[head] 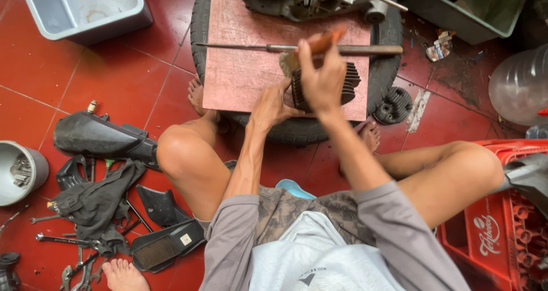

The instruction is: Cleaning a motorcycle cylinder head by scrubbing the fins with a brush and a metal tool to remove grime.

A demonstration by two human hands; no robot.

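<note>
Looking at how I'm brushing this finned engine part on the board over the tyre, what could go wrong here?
The finned cylinder sits at the edge of the board, steadied only by the left hand; it might slip onto the bare feet below. The right hand, working the brush, could scrape on the fins.

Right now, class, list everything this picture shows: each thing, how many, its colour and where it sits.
Finned cylinder: one, dark grey, on the board.
Brush: one, orange handle, over the cylinder.
Board: one, reddish, on the tyre.
Tyre: one, black, floor centre.
Long rod: one, metal, across the board.
Engine casing: one, grey, board top.
Cylinder head: one, dark, right of the tyre.
Tub: one, grey, top left.
Crate: one, red, right.
Wrenches: several, metal, bottom left.
Left hand: steadies the cylinder.
Right hand: grips the brush.
</note>
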